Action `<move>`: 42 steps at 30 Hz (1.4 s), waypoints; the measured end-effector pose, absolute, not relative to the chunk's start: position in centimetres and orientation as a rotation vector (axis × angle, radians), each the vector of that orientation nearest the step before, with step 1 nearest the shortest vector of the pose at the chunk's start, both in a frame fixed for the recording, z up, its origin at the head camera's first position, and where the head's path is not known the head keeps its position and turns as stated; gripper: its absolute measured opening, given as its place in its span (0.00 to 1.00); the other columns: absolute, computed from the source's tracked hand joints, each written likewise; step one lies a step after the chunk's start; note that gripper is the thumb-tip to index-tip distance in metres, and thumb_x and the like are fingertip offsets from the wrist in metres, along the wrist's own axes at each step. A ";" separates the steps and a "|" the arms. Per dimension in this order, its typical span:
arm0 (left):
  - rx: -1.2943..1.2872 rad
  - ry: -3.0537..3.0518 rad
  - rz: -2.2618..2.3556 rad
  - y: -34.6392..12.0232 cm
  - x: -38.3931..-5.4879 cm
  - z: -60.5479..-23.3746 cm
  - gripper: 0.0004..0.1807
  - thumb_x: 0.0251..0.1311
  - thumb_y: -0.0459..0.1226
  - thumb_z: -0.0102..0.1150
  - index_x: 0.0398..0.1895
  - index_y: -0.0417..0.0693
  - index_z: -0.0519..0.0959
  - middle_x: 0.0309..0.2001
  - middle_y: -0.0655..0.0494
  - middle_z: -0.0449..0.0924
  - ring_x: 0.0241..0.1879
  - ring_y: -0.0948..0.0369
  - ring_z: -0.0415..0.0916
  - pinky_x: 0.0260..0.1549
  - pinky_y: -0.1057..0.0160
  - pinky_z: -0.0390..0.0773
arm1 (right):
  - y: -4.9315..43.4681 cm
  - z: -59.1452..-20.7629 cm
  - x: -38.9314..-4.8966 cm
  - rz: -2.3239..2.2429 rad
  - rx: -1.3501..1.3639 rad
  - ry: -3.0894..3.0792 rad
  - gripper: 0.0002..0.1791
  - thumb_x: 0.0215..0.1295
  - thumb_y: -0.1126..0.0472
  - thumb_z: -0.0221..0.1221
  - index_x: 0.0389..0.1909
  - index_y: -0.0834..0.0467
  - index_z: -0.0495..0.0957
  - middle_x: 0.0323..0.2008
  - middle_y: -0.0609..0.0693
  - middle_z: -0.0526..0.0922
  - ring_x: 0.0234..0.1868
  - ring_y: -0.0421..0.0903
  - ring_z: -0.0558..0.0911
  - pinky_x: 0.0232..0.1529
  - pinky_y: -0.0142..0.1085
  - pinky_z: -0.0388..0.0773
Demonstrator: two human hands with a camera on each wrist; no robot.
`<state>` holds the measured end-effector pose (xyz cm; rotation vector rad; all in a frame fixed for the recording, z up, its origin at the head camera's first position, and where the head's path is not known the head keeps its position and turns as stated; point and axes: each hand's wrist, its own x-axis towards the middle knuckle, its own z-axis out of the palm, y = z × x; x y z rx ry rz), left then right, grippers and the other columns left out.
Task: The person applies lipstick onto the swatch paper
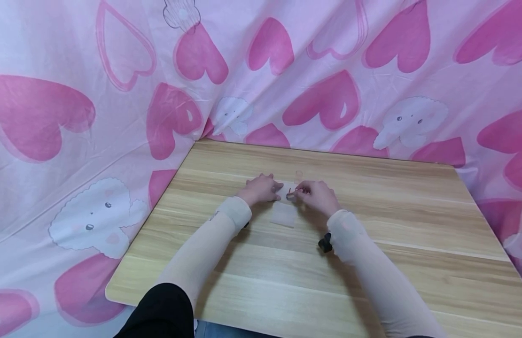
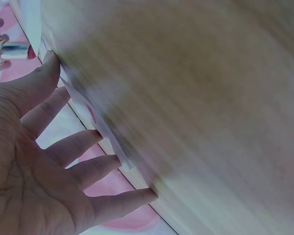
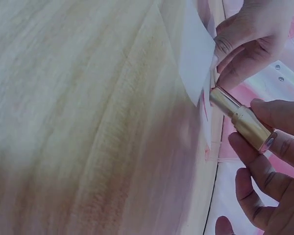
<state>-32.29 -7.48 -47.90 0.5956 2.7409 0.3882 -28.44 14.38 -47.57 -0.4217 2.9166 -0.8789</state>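
In the head view, both hands are working just apart over the worktop point(image 1: 392, 206). The right hand point(image 1: 317, 196) is pinching a lipstick point(image 1: 291, 196) between them, while the left hand point(image 1: 262, 189) is lying at its 9 o'clock with nothing gripped. A pale sheet point(image 1: 283, 216) is lying at the lipstick's 6 o'clock, a translucent piece point(image 1: 299, 176) at 1 o'clock.

In the left wrist view, the left hand is spreading its fingers along the white paper point(image 2: 115, 145), which is bearing a red mark point(image 2: 90, 112). How firmly it is pressing, I cannot tell; were it light, a dragging tip could be skidding or creasing the paper. The lipstick's red end is pointing toward 3 o'clock, its long axis lying nearly level; too hard a push could be snapping it.

In the right wrist view, the tube's long axis is slanting from 4 to 10 o'clock, its far end pointing at 10. Whether that end is touching the paper, I cannot tell. The fingertip pinch could be letting it twist.
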 end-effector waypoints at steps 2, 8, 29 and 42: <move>0.602 2.743 0.384 -7.5 -32.3 -47.9 0.30 0.66 0.52 0.63 0.71 0.64 0.72 0.78 0.45 0.54 0.75 0.39 0.51 0.59 0.22 0.56 | 14.6 -47.5 -28.4 -0.920 -0.427 2.929 0.10 0.68 0.49 0.63 0.43 0.49 0.86 0.36 0.46 0.85 0.39 0.49 0.80 0.43 0.49 0.75; 0.608 2.759 0.339 -7.4 -32.4 -48.1 0.29 0.66 0.53 0.63 0.70 0.66 0.72 0.77 0.47 0.56 0.74 0.42 0.56 0.58 0.24 0.60 | 15.1 -47.4 -28.4 -0.985 -0.453 2.956 0.11 0.68 0.49 0.63 0.44 0.50 0.86 0.36 0.47 0.85 0.39 0.49 0.81 0.43 0.47 0.76; 0.714 2.767 0.409 -8.8 -31.0 -46.7 0.31 0.67 0.52 0.62 0.72 0.63 0.70 0.77 0.42 0.55 0.74 0.37 0.53 0.65 0.33 0.61 | 16.5 -47.5 -27.3 -1.119 -0.424 2.936 0.13 0.69 0.49 0.63 0.46 0.52 0.86 0.42 0.48 0.87 0.43 0.51 0.82 0.48 0.49 0.76; 0.758 2.764 0.280 -9.3 -26.2 -46.6 0.30 0.67 0.53 0.60 0.72 0.66 0.71 0.76 0.42 0.58 0.72 0.32 0.54 0.59 0.25 0.62 | 16.5 -47.8 -26.2 -1.117 -0.431 2.922 0.13 0.70 0.49 0.63 0.46 0.52 0.86 0.41 0.48 0.87 0.42 0.51 0.81 0.48 0.49 0.76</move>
